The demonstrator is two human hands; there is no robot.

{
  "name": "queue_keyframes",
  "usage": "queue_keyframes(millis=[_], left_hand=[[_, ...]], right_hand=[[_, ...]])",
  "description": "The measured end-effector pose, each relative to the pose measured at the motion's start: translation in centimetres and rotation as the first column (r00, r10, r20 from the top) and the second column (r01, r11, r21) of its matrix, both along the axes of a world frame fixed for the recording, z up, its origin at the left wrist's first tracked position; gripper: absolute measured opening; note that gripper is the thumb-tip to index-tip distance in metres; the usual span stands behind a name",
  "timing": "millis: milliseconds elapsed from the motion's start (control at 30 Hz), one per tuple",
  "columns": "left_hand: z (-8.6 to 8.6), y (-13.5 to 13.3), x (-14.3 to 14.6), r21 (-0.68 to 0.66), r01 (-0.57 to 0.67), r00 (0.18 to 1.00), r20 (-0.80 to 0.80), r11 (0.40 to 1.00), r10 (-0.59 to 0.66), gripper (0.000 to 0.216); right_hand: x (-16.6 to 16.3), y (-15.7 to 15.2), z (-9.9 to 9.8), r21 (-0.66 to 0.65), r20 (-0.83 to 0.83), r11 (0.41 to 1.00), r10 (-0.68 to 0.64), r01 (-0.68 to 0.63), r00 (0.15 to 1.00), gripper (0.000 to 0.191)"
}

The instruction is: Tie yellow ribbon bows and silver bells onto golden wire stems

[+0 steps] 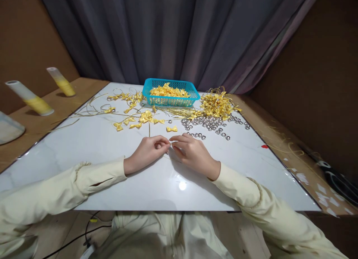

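Observation:
My left hand [149, 151] and my right hand [194, 152] meet fingertip to fingertip above the front middle of the white table [134, 193]. Both are closed in a pinch. A thin gold cord [149, 130] sticks up behind my left hand, and a fine strand shows below the fingers; the cord seems to be in the left pinch. Something small and pale lies between the fingertips, too small to make out. Just beyond my hands is a single yellow ribbon bow [171, 128]. Silver ring-like pieces [208, 122] lie scattered past my right hand.
At the back stands a blue basket [171, 101] filled with yellow bows. Right of it is a heap of bows on gold cords [216, 104]; more bows [145, 116] lie to the left. Ribbon rolls [39, 105] stand on the left ledge. A black-handled tool [335, 180] rests at right.

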State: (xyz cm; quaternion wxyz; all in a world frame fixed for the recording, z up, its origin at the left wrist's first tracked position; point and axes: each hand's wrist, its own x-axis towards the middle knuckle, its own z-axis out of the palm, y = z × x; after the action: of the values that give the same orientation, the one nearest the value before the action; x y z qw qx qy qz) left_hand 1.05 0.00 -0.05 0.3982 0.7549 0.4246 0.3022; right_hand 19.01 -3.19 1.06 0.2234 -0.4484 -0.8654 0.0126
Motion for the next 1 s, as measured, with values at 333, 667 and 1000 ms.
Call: queue_keyframes(millis=[333,667,1000], left_hand=[[-0.3,-0.5,0.0,0.285,-0.013,0.995,-0.095,0.959,0.042,0.017],[-1.0,-0.2,-0.3,0.592,0.172,0.981,-0.176,0.788,-0.082,0.023],[-1.3,-0.2,-0.4,0.647,0.186,0.978,-0.194,0.74,-0.076,0.021]], right_hand=[[-0.2,0.2,0.3,-0.162,-0.095,0.987,-0.026,0.01,0.995,0.021],[-0.4,0.2,0.5,-0.194,-0.153,0.981,-0.018,-0.012,0.988,0.021],[-0.4,0.1,0.5,-0.219,-0.172,0.976,-0.027,-0.011,0.985,0.019]])
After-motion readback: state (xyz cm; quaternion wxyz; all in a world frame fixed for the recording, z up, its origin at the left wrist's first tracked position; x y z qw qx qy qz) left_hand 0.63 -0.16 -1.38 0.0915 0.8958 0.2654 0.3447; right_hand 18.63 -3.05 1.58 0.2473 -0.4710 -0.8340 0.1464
